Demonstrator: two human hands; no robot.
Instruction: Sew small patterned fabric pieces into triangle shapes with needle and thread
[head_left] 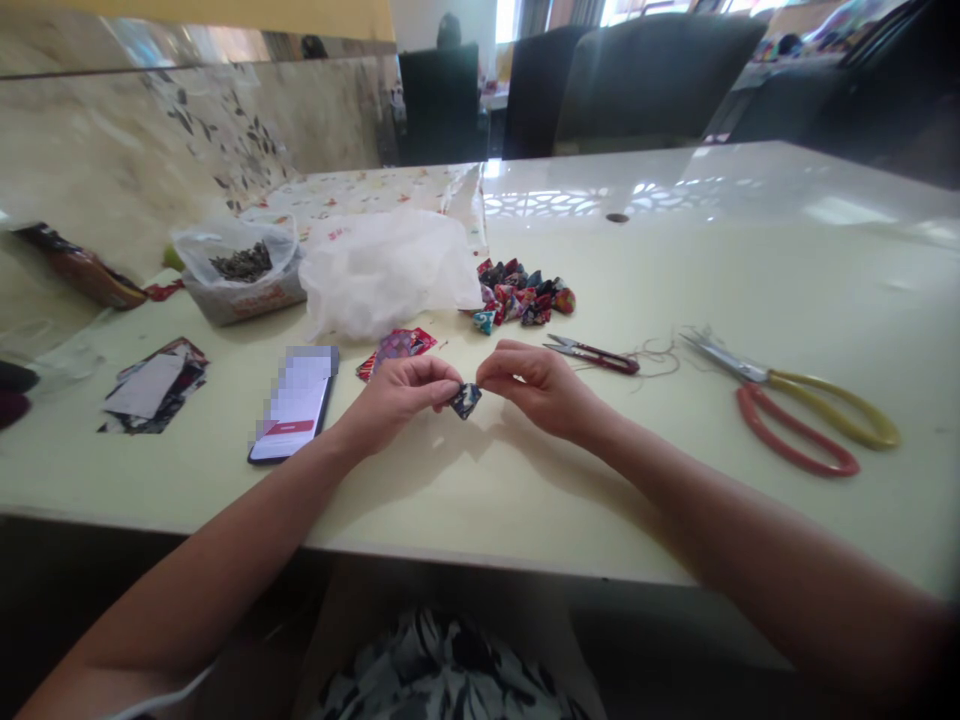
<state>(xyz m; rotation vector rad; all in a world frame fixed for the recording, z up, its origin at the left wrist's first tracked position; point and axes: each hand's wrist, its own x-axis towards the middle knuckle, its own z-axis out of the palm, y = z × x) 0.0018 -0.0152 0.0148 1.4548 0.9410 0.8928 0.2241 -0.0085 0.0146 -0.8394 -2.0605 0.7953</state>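
The left hand (405,392) pinches a small, diamond-shaped, dark-blue, pale-patterned fabric piece (466,402), which lies to its right, 1 point downward. The right hand (536,388) has its fingertips drawn together at the upper-right corner; whether they grip cloth cannot be told. Beyond lie puffy, pointed, multicoloured cloth pouches (525,290).

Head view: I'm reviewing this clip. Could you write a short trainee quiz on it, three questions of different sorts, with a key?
1. Multiple choice: what does the left hand pinch?
A) phone
B) small patterned cloth piece
C) plastic bag

2. True or false: in the picture, the phone lies to the right of the big scissors.

3. Fill in: the big scissors have one yellow handle and one ____ handle.

Key:
1. B
2. False; the phone lies to their left.
3. red
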